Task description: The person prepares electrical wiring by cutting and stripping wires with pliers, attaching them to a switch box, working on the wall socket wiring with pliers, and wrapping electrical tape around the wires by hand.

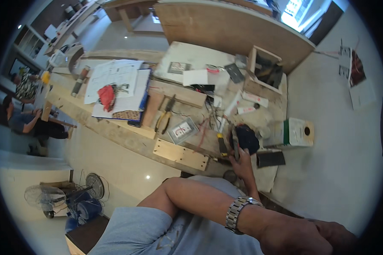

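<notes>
My right hand [244, 165] is closed around a dark, slender tool [236, 144] whose exact kind I cannot make out. Beside it lie a dark blue cloth-like bundle [248, 139] and a yellow-and-black handle [222, 145]. My left forearm, with a metal watch [237, 214] on the wrist, crosses in front of my body to the lower right. There my left hand [304, 238] is raised close to the camera, its fingers curled and partly hidden. Yellow-handled pliers [165, 117] and a grey electrical box [183, 130] rest on the workbench [225, 123].
Papers [110, 80] and a red cloth [107, 97] lie on the bench's left. A drilled wooden strip [181, 154] is along the near edge. White tubes [253, 100], a wooden box [266, 70] and a can [299, 132] stand right. Fans [47, 196] and two people [23, 121] are left.
</notes>
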The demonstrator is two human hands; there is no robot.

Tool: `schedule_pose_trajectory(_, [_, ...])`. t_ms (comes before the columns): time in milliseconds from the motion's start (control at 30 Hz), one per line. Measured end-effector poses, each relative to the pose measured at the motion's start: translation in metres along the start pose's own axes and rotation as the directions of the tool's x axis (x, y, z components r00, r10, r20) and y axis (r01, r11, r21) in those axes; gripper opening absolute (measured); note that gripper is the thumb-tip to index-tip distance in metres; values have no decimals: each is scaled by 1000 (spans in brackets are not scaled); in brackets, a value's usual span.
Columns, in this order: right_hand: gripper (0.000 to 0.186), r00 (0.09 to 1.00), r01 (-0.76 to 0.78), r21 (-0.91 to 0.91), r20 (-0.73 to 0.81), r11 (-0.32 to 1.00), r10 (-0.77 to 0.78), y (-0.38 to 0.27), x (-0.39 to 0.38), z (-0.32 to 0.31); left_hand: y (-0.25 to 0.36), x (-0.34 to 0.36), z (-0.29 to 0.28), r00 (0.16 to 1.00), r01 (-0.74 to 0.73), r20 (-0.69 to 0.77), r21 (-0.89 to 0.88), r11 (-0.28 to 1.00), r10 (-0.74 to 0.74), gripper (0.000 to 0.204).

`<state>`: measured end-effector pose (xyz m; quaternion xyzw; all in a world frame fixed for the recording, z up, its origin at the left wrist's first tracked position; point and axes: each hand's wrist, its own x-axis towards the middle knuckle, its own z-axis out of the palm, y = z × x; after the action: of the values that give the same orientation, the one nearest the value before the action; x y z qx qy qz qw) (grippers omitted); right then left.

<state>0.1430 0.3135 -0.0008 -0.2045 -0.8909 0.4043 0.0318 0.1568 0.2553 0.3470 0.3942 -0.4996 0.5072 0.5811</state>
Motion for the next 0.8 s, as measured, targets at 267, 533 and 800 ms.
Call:
schedule_pose_trajectory(267, [27,998,-35,37,-57,999,37,4,-10,2,68,-117,57,685,673,-679,452,585,-264,27])
schedule_pose_trajectory(533, [35,995,-99,-1,-30,995,99,-13,-9,-2,135,-309,130,113,864,-635,-317,-392,764,13])
schedule_pose_trajectory(800, [39,984,-170,-64,-60,983,166,-25,-6,4,148,-357,135,141,574,-555,-629,-525,820,23])
